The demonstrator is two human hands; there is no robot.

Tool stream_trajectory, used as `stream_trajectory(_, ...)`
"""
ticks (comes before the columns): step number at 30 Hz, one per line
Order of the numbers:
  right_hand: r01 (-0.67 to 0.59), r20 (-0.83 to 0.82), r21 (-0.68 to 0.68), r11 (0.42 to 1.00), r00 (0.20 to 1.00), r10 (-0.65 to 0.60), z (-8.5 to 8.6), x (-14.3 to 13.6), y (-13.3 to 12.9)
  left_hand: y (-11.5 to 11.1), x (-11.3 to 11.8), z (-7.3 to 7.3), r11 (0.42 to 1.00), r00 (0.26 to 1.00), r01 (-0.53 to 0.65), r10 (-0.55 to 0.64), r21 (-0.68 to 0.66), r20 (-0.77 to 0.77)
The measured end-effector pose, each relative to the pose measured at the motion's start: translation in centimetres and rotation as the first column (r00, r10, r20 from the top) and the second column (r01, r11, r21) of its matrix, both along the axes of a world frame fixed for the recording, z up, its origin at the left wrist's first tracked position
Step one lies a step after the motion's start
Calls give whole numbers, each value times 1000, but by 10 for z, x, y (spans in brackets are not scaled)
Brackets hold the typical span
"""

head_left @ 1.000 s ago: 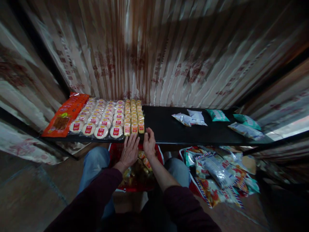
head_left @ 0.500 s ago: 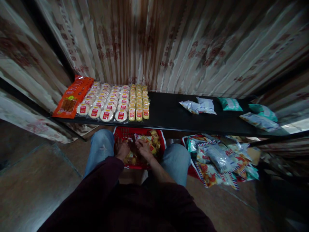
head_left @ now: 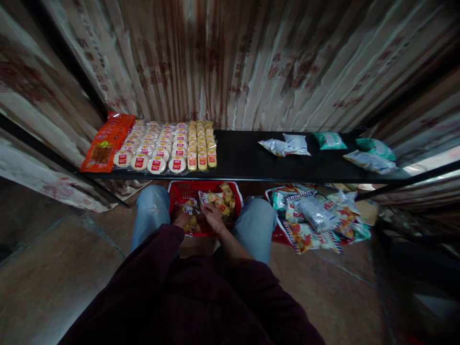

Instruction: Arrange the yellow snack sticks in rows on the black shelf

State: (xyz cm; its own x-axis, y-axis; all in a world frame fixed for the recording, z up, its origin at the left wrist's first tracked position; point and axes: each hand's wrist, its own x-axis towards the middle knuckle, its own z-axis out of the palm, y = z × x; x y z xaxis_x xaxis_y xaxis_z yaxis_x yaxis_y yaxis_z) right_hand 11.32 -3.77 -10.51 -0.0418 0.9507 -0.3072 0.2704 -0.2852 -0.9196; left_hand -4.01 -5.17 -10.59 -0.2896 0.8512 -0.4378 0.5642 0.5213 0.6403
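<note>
Both hands are inside a red basket (head_left: 235,188) between my knees. My left hand (head_left: 182,219) is low at the basket's left side, beside a striped packet (head_left: 189,206); its fingers are hidden. My right hand (head_left: 212,216) lies over the middle of the basket, against a striped packet (head_left: 205,197); whether it grips the packet is too dark to tell. Yellow-wrapped snacks (head_left: 227,192) fill the basket's right part, and more lie near its front. Above the basket, rows of round white packs (head_left: 157,164) and yellow packs (head_left: 202,159) stand on the black shelf (head_left: 239,155).
An orange bag (head_left: 104,146) lies at the shelf's left end. Silvery packets (head_left: 296,143) and green packets (head_left: 329,141) are on its right part. A second basket (head_left: 282,234), heaped with snack bags (head_left: 318,213), stands right of my right knee. Curtains hang behind.
The view has shifted slightly, so the shelf and baskets sit higher and more to the left. My left hand has moved lower in the basket, and a striped packet shows above it.
</note>
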Motion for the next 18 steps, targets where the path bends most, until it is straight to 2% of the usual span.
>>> stream_trajectory(6,11,7,25,1000,1000,-11,8,-4,-9,-9,3,6,997,994,-36,44,75,-102)
stream_trajectory(9,17,27,22,1000,999,-18,10,-4,-9,-12,8,11,986,984,-27,55,166,-167)
stream_trajectory(13,20,80,22,1000,997,-22,11,-4,-9,-12,16,22,952,969,64,12,298,-246)
stream_trajectory(18,-9,161,7,1000,987,8,8,-4,-11,-12,26,32,902,947,212,-95,376,-307)
